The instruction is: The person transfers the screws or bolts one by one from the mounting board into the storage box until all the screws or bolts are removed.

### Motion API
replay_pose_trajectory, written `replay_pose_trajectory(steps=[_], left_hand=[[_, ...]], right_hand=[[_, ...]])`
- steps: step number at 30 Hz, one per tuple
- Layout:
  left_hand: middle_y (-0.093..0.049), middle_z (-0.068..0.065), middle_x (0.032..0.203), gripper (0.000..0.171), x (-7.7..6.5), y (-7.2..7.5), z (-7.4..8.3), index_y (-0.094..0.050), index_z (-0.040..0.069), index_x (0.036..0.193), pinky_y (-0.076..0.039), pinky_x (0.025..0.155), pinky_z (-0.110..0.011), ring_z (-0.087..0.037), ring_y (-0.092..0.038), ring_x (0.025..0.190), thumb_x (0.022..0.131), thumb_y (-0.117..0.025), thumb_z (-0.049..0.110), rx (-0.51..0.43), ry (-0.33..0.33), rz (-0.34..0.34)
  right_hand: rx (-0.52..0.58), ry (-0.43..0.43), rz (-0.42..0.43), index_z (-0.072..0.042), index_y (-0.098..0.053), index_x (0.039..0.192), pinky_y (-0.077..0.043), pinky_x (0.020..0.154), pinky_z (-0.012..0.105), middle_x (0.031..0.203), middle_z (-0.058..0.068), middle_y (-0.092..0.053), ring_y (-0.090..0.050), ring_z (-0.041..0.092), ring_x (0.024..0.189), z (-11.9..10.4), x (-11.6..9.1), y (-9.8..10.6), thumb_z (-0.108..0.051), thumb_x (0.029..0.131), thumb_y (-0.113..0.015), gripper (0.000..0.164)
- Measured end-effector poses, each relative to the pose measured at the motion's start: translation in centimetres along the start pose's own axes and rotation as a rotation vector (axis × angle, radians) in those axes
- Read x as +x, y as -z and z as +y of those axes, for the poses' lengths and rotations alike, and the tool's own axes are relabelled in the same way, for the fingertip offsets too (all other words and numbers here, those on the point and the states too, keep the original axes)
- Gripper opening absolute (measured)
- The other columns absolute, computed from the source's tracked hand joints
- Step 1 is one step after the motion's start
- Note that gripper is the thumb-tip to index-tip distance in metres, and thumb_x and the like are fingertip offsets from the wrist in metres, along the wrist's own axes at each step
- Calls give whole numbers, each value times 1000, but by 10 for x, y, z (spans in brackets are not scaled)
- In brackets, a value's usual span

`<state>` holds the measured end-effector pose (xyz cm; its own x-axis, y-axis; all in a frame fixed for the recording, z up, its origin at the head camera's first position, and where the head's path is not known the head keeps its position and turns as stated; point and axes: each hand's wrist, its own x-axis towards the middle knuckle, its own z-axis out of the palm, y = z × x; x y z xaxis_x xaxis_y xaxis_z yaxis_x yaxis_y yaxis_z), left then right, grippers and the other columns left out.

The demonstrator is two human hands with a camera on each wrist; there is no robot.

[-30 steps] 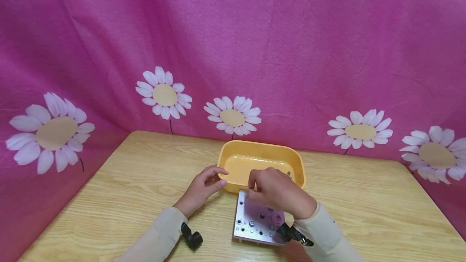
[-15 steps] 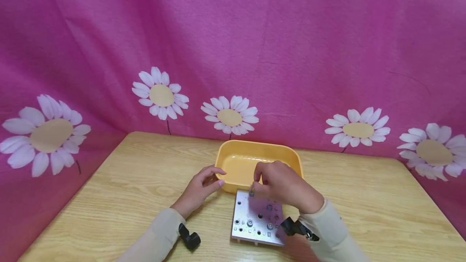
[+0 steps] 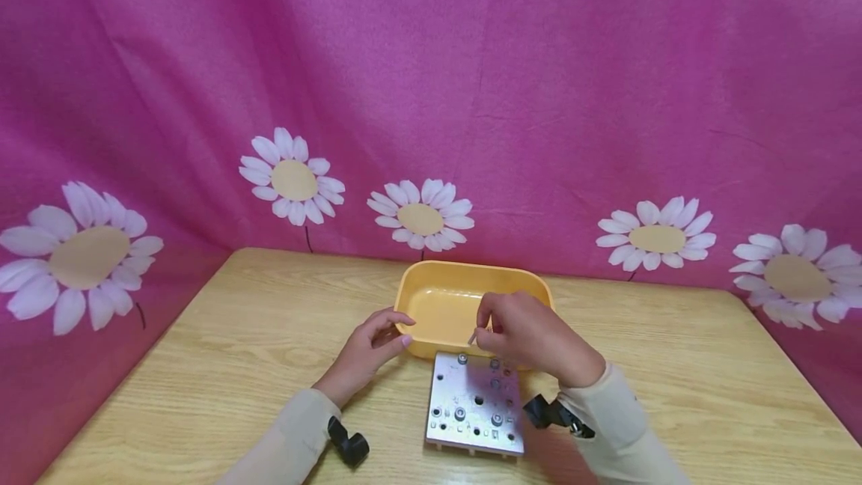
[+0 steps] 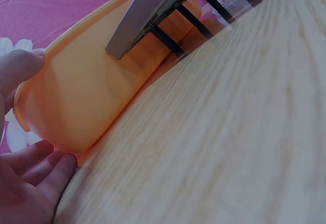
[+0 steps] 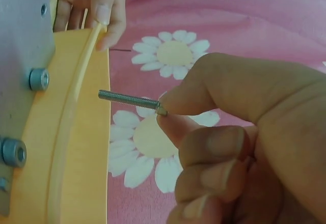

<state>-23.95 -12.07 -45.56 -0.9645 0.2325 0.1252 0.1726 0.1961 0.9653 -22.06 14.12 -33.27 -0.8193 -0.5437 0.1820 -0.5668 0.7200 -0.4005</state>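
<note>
My right hand (image 3: 535, 337) pinches a small silver threaded screw (image 5: 127, 100) by its head end, between thumb and index finger. The screw's free end points toward the metal plate (image 3: 453, 389), and the hand is over the tub's near side. Socket-head bolts (image 5: 39, 79) sit in several of the plate's holes. My left hand (image 3: 362, 356) grips the left corner of the yellow tub (image 4: 81, 91), one finger over its rim and others low against the outside. Part of the tub's inside is hidden behind my right hand.
Threaded bolt shanks (image 4: 193, 20) stick out below the plate, which stands raised above the wooden table (image 3: 323, 283) right in front of the tub. A pink cloth with daisies (image 3: 420, 218) hangs behind the table. Black wrist mounts (image 3: 349, 444) sit at both sleeves.
My right hand has lifted from the plate's far left corner and shifted slightly right and away, with the screw in its fingertips. A bolt at that corner now shows fully. My left hand keeps its hold.
</note>
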Motion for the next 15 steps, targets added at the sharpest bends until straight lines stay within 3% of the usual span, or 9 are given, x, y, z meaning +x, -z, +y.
replay_pose_trajectory(steps=[6, 15], left_hand=[[-51, 5, 132, 29, 0, 0, 0, -64, 26, 112, -40, 106, -39, -18, -49, 118, 87, -70, 39, 1, -5, 0], [-52, 2, 131, 24, 1, -1, 1, -65, 22, 113, -40, 106, -42, -19, -50, 115, 90, -70, 27, -26, -9, 3]], right_hand=[[3, -27, 25, -16, -60, 77, -29, 43, 21, 53, -9, -42, -36, 4, 47, 7, -1, 4, -12, 79, -65, 6], [26, -76, 19, -15, -60, 76, -30, 43, 22, 55, -7, -43, -37, 6, 47, 16, 0, 6, -15, 80, -67, 8]])
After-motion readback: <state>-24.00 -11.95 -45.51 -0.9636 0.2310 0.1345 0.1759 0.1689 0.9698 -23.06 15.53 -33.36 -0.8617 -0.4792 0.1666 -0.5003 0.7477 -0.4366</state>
